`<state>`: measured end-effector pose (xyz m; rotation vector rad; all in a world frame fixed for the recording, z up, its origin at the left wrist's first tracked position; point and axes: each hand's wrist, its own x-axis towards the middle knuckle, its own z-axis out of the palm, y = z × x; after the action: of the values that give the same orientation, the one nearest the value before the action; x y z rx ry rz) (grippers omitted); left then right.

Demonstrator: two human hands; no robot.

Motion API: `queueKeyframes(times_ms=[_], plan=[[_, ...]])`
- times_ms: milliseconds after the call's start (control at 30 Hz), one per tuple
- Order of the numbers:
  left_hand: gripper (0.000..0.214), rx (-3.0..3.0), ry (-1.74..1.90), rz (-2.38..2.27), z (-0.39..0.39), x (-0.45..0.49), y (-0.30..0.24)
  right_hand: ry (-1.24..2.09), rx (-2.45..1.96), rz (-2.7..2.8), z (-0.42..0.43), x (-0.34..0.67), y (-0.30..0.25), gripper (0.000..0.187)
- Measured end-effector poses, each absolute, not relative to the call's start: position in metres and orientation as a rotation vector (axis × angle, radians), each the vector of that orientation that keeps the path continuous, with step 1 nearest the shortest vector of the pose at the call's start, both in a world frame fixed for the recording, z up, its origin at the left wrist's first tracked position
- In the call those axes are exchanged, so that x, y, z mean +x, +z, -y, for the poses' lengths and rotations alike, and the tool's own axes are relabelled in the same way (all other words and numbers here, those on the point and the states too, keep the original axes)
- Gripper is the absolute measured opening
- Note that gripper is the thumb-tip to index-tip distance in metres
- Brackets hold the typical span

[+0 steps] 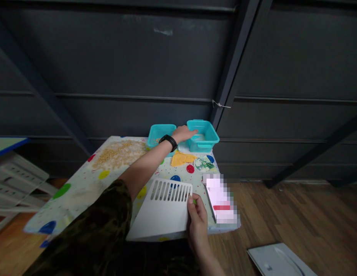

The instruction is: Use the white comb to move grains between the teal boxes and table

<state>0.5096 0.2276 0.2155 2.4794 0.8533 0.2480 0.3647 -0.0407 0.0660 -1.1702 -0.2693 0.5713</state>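
My left hand [184,133], a black watch on its wrist, reaches across the table to the right turquoise bin [203,145]. A stretched finger extends over the bin's left rim; its other fingers are partly hidden. Close to my body, my right hand [198,216] grips the right edge of a white slotted board [163,214], thumb on top. The board tilts over the table's front edge, its row of slots facing away from me. Beside the right bin stands a second turquoise bin [157,132], partly covered by my left arm. Small yellowish beans or kernels [119,153] lie spread at the far left.
An orange cloth [182,158] and a green-and-white printed item [204,164] lie before the bins. At the right table edge is a blurred-out flat object [220,199]. A dark panelled wall [138,69] rises behind. A grey flat object [278,260] rests on the floor.
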Motion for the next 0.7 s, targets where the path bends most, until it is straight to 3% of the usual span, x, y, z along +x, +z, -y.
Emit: queueKeyframes(times_ms=[267, 433, 600, 700], plan=[[0.024, 2.044, 0.183, -0.947, -0.221, 0.531, 0.199, 0.587, -1.137, 0.253, 0.040, 0.364, 0.069, 0.057], [0.027, 1.820, 0.323, -0.936, -0.213, 0.529, 0.213, 0.560, -1.143, 0.250, 0.040, 0.364, 0.065, 0.055], [0.015, 1.639, 0.483, -0.816, -0.214, 0.489, 0.257, 0.516, -1.161, 0.261, 0.041, 0.365, 0.057, 0.054], [0.025, 1.575, 0.584, -0.722, -0.220, 0.434, 0.284, 0.492, -1.188, 0.254, 0.043, 0.366, 0.054, 0.056]])
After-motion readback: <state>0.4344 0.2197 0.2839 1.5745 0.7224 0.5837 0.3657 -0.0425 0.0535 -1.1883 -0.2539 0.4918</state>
